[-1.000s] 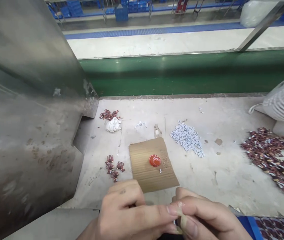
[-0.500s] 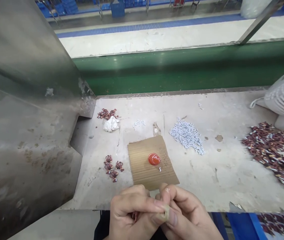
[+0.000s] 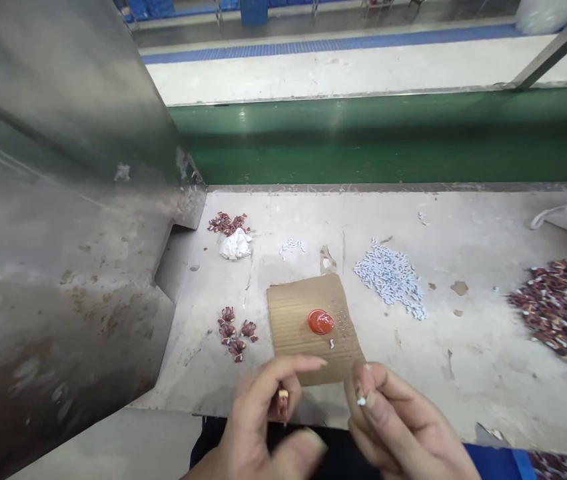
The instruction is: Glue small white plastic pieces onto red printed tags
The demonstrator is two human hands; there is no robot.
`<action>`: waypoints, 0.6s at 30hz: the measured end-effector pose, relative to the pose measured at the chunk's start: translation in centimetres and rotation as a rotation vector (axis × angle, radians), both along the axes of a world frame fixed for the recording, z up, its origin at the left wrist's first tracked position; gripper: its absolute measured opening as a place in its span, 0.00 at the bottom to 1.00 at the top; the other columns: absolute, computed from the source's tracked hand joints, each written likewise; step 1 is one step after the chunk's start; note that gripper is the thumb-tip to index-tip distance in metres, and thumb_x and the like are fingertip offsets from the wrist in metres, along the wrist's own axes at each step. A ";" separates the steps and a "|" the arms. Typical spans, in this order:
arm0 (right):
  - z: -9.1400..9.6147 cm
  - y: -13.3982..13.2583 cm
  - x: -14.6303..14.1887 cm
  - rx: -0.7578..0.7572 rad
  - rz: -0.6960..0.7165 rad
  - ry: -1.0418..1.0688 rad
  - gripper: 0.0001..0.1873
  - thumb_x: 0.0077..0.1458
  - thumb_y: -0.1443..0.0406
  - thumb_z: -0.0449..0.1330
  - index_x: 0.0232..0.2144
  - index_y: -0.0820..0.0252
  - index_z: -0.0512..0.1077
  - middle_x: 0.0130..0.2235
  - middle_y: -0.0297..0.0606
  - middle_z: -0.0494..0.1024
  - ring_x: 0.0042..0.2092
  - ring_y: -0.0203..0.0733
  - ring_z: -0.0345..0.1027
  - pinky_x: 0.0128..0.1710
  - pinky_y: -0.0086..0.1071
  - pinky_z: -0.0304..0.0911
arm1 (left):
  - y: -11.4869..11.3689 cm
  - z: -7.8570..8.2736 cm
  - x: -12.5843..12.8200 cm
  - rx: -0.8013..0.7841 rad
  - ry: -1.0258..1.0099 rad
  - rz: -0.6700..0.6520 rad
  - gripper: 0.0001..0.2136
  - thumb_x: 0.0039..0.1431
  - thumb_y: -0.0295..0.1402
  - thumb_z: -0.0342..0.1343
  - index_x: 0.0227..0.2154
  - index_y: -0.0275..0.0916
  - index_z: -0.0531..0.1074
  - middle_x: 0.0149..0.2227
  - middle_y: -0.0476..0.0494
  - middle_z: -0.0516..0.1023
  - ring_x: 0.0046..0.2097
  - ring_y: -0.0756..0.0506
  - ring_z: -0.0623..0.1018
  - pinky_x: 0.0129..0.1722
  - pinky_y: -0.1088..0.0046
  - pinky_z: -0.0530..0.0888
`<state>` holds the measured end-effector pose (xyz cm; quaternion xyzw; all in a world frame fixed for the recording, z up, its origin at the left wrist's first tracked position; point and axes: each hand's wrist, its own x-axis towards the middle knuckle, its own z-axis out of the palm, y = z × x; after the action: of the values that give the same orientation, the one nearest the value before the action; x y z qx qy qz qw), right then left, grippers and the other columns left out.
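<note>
My left hand point(image 3: 268, 420) has its thumb and forefinger spread apart, while its curled fingers keep a small brown figure point(image 3: 282, 403) against the palm. To its right, my right hand point(image 3: 398, 420) pinches a small piece with a whitish tip point(image 3: 362, 401) between thumb and forefinger; most of that piece is hidden. Both hands are above the table's front edge, just below a cardboard sheet point(image 3: 288, 333). On the cardboard lie a glossy orange-red round patch point(image 3: 321, 322) and one small pale curved piece point(image 3: 332, 344).
Pale blue pieces point(image 3: 390, 277) lie heaped right of the cardboard. Several brown figures point(image 3: 236, 347) are on its left, more point(image 3: 226, 223) behind beside a crumpled white wad point(image 3: 236, 245). A large brown pile point(image 3: 563, 313) lies right. A metal panel point(image 3: 73, 233) borders the left.
My hands, pressed together before, have moved apart. The left thumb and forefinger have spread, and the right hand has shifted right with its pinched piece. The view has turned slightly left.
</note>
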<state>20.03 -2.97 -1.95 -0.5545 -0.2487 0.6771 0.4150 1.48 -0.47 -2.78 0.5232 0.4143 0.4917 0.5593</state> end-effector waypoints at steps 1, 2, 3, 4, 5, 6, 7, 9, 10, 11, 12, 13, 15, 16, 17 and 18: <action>-0.4 0.7 0.9 0.109 0.053 -0.183 0.24 0.64 0.41 0.62 0.34 0.55 0.73 0.24 0.24 0.57 0.23 0.32 0.46 0.22 0.26 0.48 | -0.2 0.0 -1.0 -0.090 0.063 0.007 0.20 0.68 0.54 0.58 0.56 0.52 0.80 0.29 0.50 0.69 0.30 0.49 0.68 0.29 0.75 0.69; -0.8 1.4 1.8 0.214 0.111 -0.381 0.23 0.68 0.43 0.58 0.35 0.55 0.72 0.25 0.26 0.59 0.24 0.34 0.50 0.23 0.28 0.52 | -0.4 -0.1 -2.0 -0.177 0.128 0.024 0.19 0.71 0.53 0.55 0.54 0.51 0.82 0.32 0.48 0.73 0.33 0.48 0.72 0.33 0.75 0.72; -1.2 2.2 2.7 0.298 0.171 -0.566 0.21 0.71 0.45 0.54 0.36 0.54 0.71 0.26 0.27 0.62 0.25 0.36 0.55 0.25 0.29 0.55 | -0.6 -0.2 -2.9 -0.245 0.192 0.038 0.18 0.72 0.51 0.54 0.51 0.51 0.83 0.34 0.46 0.75 0.36 0.47 0.74 0.36 0.74 0.75; -1.5 3.0 3.5 0.358 0.225 -0.715 0.19 0.73 0.48 0.53 0.37 0.54 0.71 0.27 0.29 0.65 0.27 0.38 0.58 0.27 0.31 0.58 | -0.7 -0.3 -3.8 -0.299 0.237 0.047 0.16 0.71 0.49 0.56 0.50 0.50 0.84 0.35 0.46 0.77 0.36 0.47 0.76 0.37 0.75 0.76; -1.7 3.7 4.1 0.397 0.269 -0.814 0.17 0.73 0.50 0.52 0.37 0.53 0.71 0.28 0.30 0.67 0.28 0.40 0.61 0.29 0.33 0.59 | -0.8 -0.4 -4.5 -0.346 0.268 0.054 0.14 0.70 0.47 0.58 0.49 0.49 0.84 0.36 0.46 0.78 0.35 0.47 0.77 0.35 0.75 0.78; -1.9 4.4 4.5 0.414 0.298 -0.871 0.15 0.73 0.52 0.53 0.38 0.53 0.72 0.29 0.31 0.69 0.29 0.41 0.62 0.30 0.34 0.59 | -0.8 -0.5 -5.0 -0.387 0.280 0.071 0.14 0.68 0.46 0.61 0.50 0.49 0.84 0.37 0.46 0.80 0.33 0.47 0.78 0.33 0.76 0.79; -2.0 4.8 4.7 0.420 0.324 -0.902 0.13 0.72 0.54 0.55 0.38 0.52 0.73 0.30 0.32 0.71 0.29 0.41 0.63 0.31 0.34 0.58 | -0.8 -0.6 -5.4 -0.426 0.277 0.104 0.14 0.66 0.44 0.63 0.50 0.48 0.83 0.37 0.47 0.82 0.31 0.48 0.79 0.31 0.76 0.80; -2.0 5.4 4.6 0.434 0.390 -0.975 0.12 0.72 0.55 0.55 0.39 0.52 0.74 0.33 0.33 0.73 0.30 0.42 0.66 0.32 0.36 0.58 | -0.6 -0.5 -5.7 -0.474 0.268 0.202 0.12 0.61 0.39 0.68 0.46 0.45 0.83 0.35 0.48 0.85 0.31 0.47 0.83 0.33 0.76 0.83; -1.9 5.6 4.3 0.436 0.416 -1.005 0.12 0.73 0.56 0.54 0.40 0.51 0.74 0.34 0.34 0.74 0.31 0.43 0.68 0.33 0.36 0.58 | -0.5 -0.5 -5.8 -0.470 0.277 0.247 0.09 0.58 0.37 0.70 0.41 0.44 0.84 0.34 0.48 0.87 0.33 0.45 0.85 0.35 0.75 0.84; -1.8 5.6 4.1 0.433 0.435 -1.032 0.12 0.73 0.56 0.53 0.41 0.51 0.74 0.36 0.35 0.75 0.32 0.44 0.70 0.33 0.37 0.58 | -0.2 -0.4 -5.9 -0.448 0.292 0.275 0.06 0.55 0.34 0.71 0.35 0.43 0.84 0.33 0.47 0.88 0.35 0.44 0.87 0.37 0.75 0.85; -1.6 5.6 3.8 0.428 0.448 -1.058 0.12 0.74 0.56 0.53 0.41 0.51 0.74 0.37 0.36 0.76 0.33 0.45 0.71 0.34 0.37 0.59 | 0.1 -0.3 -5.9 -0.414 0.307 0.273 0.04 0.53 0.32 0.72 0.31 0.43 0.84 0.32 0.47 0.89 0.35 0.43 0.88 0.38 0.75 0.86; -1.5 5.6 3.5 0.422 0.457 -1.081 0.12 0.74 0.56 0.52 0.41 0.51 0.73 0.38 0.36 0.76 0.33 0.45 0.72 0.34 0.38 0.59 | 0.4 -0.3 -6.0 -0.373 0.317 0.258 0.03 0.51 0.30 0.73 0.28 0.43 0.84 0.31 0.47 0.90 0.35 0.43 0.89 0.38 0.75 0.86; -1.4 5.6 3.2 0.414 0.473 -1.117 0.12 0.75 0.56 0.52 0.41 0.51 0.73 0.38 0.36 0.76 0.33 0.46 0.72 0.33 0.38 0.58 | 1.0 -0.2 -6.3 -0.287 0.316 0.230 0.06 0.49 0.26 0.72 0.28 0.45 0.87 0.31 0.48 0.90 0.33 0.43 0.90 0.35 0.77 0.86; -1.4 5.5 3.1 0.411 0.480 -1.130 0.12 0.75 0.56 0.52 0.41 0.51 0.73 0.38 0.36 0.76 0.33 0.46 0.72 0.33 0.38 0.58 | 1.2 -0.2 -6.4 -0.245 0.308 0.220 0.09 0.48 0.24 0.72 0.29 0.47 0.88 0.31 0.48 0.91 0.32 0.43 0.90 0.33 0.79 0.86; -1.5 5.5 3.2 0.410 0.484 -1.140 0.12 0.75 0.56 0.52 0.41 0.50 0.72 0.38 0.36 0.77 0.33 0.46 0.73 0.33 0.38 0.58 | 1.4 -0.2 -6.5 -0.208 0.299 0.216 0.11 0.48 0.22 0.71 0.29 0.48 0.89 0.31 0.49 0.90 0.32 0.44 0.90 0.33 0.80 0.85; -1.5 5.5 3.2 0.413 0.483 -1.145 0.12 0.75 0.56 0.52 0.41 0.50 0.72 0.38 0.35 0.77 0.33 0.45 0.73 0.33 0.38 0.59 | 1.6 -0.2 -6.5 -0.177 0.294 0.217 0.12 0.47 0.21 0.71 0.30 0.49 0.89 0.31 0.49 0.91 0.32 0.44 0.90 0.33 0.81 0.85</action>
<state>23.27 2.49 -3.46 -0.6648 -0.6727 0.2873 0.1513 -5.04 1.11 -2.97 0.4903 0.5871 0.4292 0.4803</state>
